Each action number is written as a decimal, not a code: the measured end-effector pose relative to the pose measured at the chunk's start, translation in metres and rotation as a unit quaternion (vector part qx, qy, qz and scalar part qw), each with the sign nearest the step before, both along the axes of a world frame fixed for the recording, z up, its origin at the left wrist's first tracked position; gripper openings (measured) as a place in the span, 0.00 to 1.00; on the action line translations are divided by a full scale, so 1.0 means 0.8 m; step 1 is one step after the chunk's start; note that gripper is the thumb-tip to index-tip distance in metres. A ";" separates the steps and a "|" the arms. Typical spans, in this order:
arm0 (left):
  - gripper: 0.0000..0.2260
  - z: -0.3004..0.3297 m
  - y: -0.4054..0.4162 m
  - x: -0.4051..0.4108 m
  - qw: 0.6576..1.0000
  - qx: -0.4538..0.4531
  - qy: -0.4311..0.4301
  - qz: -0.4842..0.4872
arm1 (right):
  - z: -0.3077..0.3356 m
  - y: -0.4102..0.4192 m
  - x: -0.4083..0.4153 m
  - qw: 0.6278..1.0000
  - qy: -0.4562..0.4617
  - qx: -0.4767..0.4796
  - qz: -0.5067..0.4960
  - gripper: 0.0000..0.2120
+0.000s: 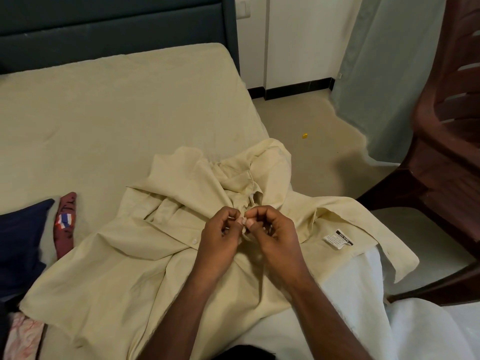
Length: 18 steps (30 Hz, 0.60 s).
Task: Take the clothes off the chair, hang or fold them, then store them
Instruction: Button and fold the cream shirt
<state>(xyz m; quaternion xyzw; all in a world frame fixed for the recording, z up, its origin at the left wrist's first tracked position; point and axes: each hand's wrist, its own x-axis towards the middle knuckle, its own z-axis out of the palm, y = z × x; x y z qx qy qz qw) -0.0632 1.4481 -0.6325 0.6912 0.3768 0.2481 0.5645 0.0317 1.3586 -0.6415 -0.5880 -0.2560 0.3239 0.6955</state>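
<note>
While the cream shirt [145,276] lies spread and rumpled across the bed [104,113], near its right edge, you have both hands at the middle of its front. Your left hand [220,235] has its fingers curled in, thumb and forefinger pinching a small fold of the shirt's placket. Your right hand [272,229] meets it thumb to thumb and pinches the same strip of cloth from the other side; whether a button sits between your fingertips is too small to tell. A white button [194,241] shows on the cloth just left of your left hand. The collar [249,178] is bunched up beyond your hands, toward the right edge of the bed. One part of the shirt hangs over that right edge, with a white care label [337,239] lying face up on it. White fabric [363,294] lies below that part, at the bed's near right corner.

Against the left edge of the bed lies a dark navy garment [20,245], and just beside it a maroon garment [66,224] with a red, white and blue striped patch. A pink patterned cloth [23,336] shows at the near left corner. The brown plastic chair [446,139] stands on the floor, right of the bed, well apart from your hands. A small yellow scrap [304,135] lies on the floor between bed and chair.
</note>
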 end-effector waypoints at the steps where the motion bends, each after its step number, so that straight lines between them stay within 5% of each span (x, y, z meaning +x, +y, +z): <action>1: 0.05 0.004 -0.001 0.001 1.000 -0.012 -0.006 0.003 | 0.001 -0.001 0.000 1.000 -0.024 -0.010 0.003 0.11; 4: 0.10 0.007 -0.001 0.000 0.999 -0.031 -0.019 0.003 | 0.000 -0.001 -0.002 0.993 -0.104 -0.050 0.008 0.23; 8: 0.19 0.007 0.001 -0.007 0.996 -0.034 -0.015 -0.077 | -0.006 0.001 -0.002 0.980 -0.181 -0.073 -0.038 0.25; 14: 0.11 -0.006 0.042 -0.039 0.957 0.193 0.142 -0.164 | -0.007 0.001 0.002 0.975 -0.195 -0.061 -0.089 0.20; 18: 0.07 0.001 0.065 -0.051 0.969 0.204 0.098 -0.099 | -0.013 -0.002 0.012 0.962 -0.241 -0.078 -0.101 0.17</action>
